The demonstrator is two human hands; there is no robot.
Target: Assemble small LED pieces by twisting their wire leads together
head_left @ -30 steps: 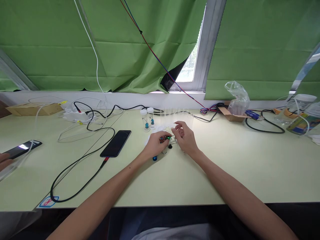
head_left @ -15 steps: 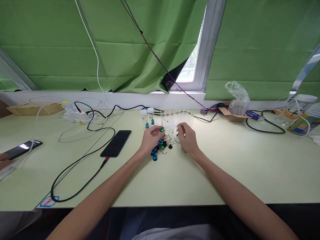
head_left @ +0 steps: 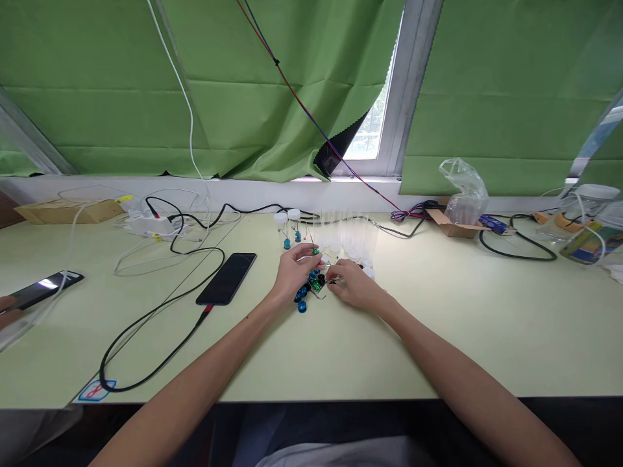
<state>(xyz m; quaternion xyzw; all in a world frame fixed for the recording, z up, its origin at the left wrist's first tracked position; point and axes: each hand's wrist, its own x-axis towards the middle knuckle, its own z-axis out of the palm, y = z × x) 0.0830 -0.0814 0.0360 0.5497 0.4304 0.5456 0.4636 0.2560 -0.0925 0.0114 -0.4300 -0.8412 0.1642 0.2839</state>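
Note:
My left hand (head_left: 293, 271) pinches a small shiny green part (head_left: 316, 250) with a thin metal rod standing up from it. Below its fingers lies a loose pile of blue parts (head_left: 302, 293), with green and black ones and thin metal pins mixed in. One blue round part (head_left: 302, 307) sits apart at the near side. My right hand (head_left: 357, 284) is low over the pile's right side, its fingertips closed on a small black round part (head_left: 333, 281). Behind the hands stand clear tubes (head_left: 341, 227), and two white-capped tubes (head_left: 293, 215) hold blue parts.
A black phone (head_left: 226, 279) on a black cable lies left of my arm. At the far left another person's hand (head_left: 7, 311) touches a second phone (head_left: 46, 290). A power strip (head_left: 146, 224) and a carton with a plastic bag (head_left: 455, 224) stand along the wall.
My right hand has moved left and down from beside the tubes to the black round part and closed on it. My left hand keeps hold of the green part, almost unmoved.

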